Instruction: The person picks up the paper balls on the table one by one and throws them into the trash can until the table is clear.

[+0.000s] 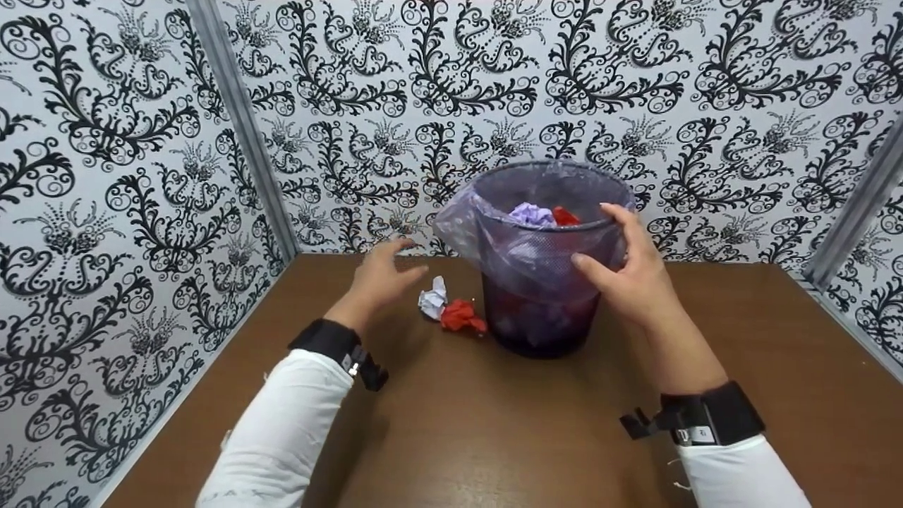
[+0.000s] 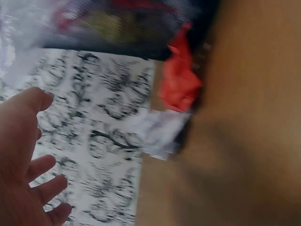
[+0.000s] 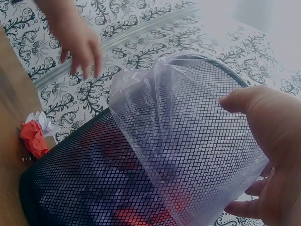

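A dark mesh wastebasket (image 1: 540, 321) stands upright on the table, lined with a clear plastic bag (image 1: 458, 222) folded over its rim. Inside are crumpled purple paper (image 1: 532, 214) and red paper (image 1: 566, 216). My right hand (image 1: 638, 279) holds the basket's right side near the rim, thumb in front and fingers around the side. To the left, my left hand (image 1: 381, 275) is raised with fingers spread, holding nothing. Between that hand and the basket lie a white paper ball (image 1: 432, 299) and a red paper ball (image 1: 462, 316), side by side; both also appear in the left wrist view.
The brown wooden table (image 1: 451, 423) ends at a back wall (image 1: 353, 141) with black-and-white scroll pattern. A patterned panel (image 1: 127, 212) closes off the left side, and another stands at the right. Black straps with small cameras sit on both wrists.
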Tool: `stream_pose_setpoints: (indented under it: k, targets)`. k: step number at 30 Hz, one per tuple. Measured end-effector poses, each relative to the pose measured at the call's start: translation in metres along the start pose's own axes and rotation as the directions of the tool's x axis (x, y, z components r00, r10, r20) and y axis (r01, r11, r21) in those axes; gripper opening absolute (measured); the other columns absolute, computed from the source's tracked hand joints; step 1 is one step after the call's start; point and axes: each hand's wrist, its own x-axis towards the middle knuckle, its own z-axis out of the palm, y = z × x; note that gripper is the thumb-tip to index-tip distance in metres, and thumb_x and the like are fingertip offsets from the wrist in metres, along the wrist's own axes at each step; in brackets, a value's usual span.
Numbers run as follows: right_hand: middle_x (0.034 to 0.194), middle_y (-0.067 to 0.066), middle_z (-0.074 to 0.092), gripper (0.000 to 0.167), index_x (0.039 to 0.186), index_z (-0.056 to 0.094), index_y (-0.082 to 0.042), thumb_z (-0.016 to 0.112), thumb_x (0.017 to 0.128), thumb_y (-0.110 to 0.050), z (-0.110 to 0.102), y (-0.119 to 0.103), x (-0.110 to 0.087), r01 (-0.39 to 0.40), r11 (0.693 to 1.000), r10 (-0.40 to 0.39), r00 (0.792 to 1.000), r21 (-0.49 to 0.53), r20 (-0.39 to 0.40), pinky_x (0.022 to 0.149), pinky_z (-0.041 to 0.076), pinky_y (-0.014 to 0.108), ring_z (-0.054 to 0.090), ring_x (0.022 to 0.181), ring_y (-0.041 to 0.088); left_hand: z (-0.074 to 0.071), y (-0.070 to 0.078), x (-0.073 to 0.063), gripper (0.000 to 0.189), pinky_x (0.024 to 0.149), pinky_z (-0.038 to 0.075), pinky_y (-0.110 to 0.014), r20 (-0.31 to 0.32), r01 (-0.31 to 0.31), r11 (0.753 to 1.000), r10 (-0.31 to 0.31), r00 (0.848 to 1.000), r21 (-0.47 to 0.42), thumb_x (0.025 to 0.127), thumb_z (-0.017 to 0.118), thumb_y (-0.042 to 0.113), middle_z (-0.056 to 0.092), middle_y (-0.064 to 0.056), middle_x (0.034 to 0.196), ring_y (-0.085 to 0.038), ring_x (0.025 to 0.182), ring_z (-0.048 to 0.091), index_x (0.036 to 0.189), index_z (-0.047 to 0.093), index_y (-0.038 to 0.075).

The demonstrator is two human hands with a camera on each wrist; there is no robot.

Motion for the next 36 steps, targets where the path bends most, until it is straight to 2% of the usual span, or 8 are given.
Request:
stream_pose_setpoints:
  k: [3,5,11,15,20,24,29,36]
  targets:
    - [0.159,0.013,0.04,0.083,0.156,0.036,-0.028,0.082,0.087,-0.037,0.0,0.0,0.0,0.006,1.0,-0.006,1.0,-0.016,-0.004,0.116,0.033,0.072,0.043,0.143,0.043,0.017,-0.014,-0.003,0.069,0.124,0.024,-0.066,0.061,0.056,0.998,-0.057,0.996,0.014,0.093,0.072,0.043,0.037,-0.005,0.165,-0.035,0.152,0.035,0.154,0.042,0.031]
    - [0.159,0.013,0.04,0.083,0.156,0.036,-0.027,0.081,0.087,-0.039,0.0,-0.001,0.001,0.008,1.0,-0.008,1.0,-0.029,-0.002,0.115,0.032,0.073,0.043,0.143,0.043,0.026,-0.021,-0.005,0.069,0.123,0.024,-0.067,0.086,0.064,0.997,-0.067,0.994,0.043,0.093,0.071,0.039,0.038,-0.005,0.164,-0.036,0.151,0.037,0.155,0.041,0.033]
    - [0.16,0.013,0.04,0.084,0.157,0.035,-0.029,0.081,0.087,-0.041,-0.002,-0.003,0.001,0.001,1.0,0.0,1.0,-0.024,0.011,0.114,0.033,0.075,0.044,0.142,0.045,0.045,-0.025,-0.006,0.08,0.112,0.04,-0.068,0.143,-0.021,0.98,-0.008,0.99,0.196,0.088,0.07,0.017,0.035,-0.01,0.164,-0.045,0.141,0.047,0.157,0.037,0.041]
    - [0.16,0.014,0.039,0.085,0.157,0.034,-0.03,0.081,0.087,-0.041,-0.003,-0.003,0.001,-0.004,1.0,0.004,1.0,-0.022,0.016,0.113,0.034,0.075,0.044,0.142,0.045,0.053,-0.02,-0.007,0.089,0.107,0.045,-0.066,0.205,-0.078,0.946,0.012,0.979,0.316,0.085,0.069,0.012,0.021,-0.01,0.17,-0.049,0.138,0.048,0.158,0.031,0.047]
    - [0.162,0.014,0.037,0.086,0.157,0.033,-0.033,0.081,0.087,-0.043,-0.003,-0.003,0.0,-0.024,0.999,0.025,0.999,-0.022,0.025,0.113,0.034,0.076,0.043,0.143,0.046,0.058,-0.017,-0.009,0.079,0.107,0.045,-0.066,0.251,-0.14,0.906,0.039,0.967,0.4,0.086,0.071,0.017,0.024,-0.013,0.17,-0.049,0.14,0.046,0.156,0.042,0.036]
    - [0.163,0.013,0.037,0.086,0.157,0.033,-0.035,0.081,0.087,-0.044,-0.003,-0.004,0.0,-0.031,0.999,0.032,0.999,-0.028,0.027,0.113,0.033,0.076,0.042,0.143,0.046,0.06,-0.017,-0.01,0.07,0.105,0.045,-0.067,0.259,-0.15,0.903,0.045,0.965,0.402,0.086,0.073,0.02,0.033,-0.013,0.166,-0.047,0.141,0.046,0.152,0.049,0.028]
    - [0.161,0.013,0.039,0.085,0.157,0.034,-0.035,0.081,0.087,-0.044,-0.003,-0.004,0.001,-0.021,0.999,0.022,1.0,-0.029,0.02,0.113,0.033,0.076,0.043,0.142,0.045,0.063,-0.017,-0.01,0.072,0.1,0.051,-0.063,0.22,-0.147,0.903,0.06,0.974,0.403,0.083,0.074,0.018,0.049,-0.015,0.153,-0.045,0.131,0.055,0.151,0.05,0.02]
    - [0.156,0.017,0.042,0.081,0.155,0.037,-0.026,0.081,0.088,-0.036,-0.002,0.001,0.001,0.023,1.0,-0.023,1.0,0.003,0.0,0.115,0.036,0.07,0.046,0.139,0.041,0.064,-0.015,-0.017,0.038,0.087,0.057,-0.058,0.169,-0.139,0.922,0.082,0.982,0.36,0.087,0.069,0.011,0.063,-0.016,0.12,-0.043,0.109,0.066,0.124,0.063,0.016]
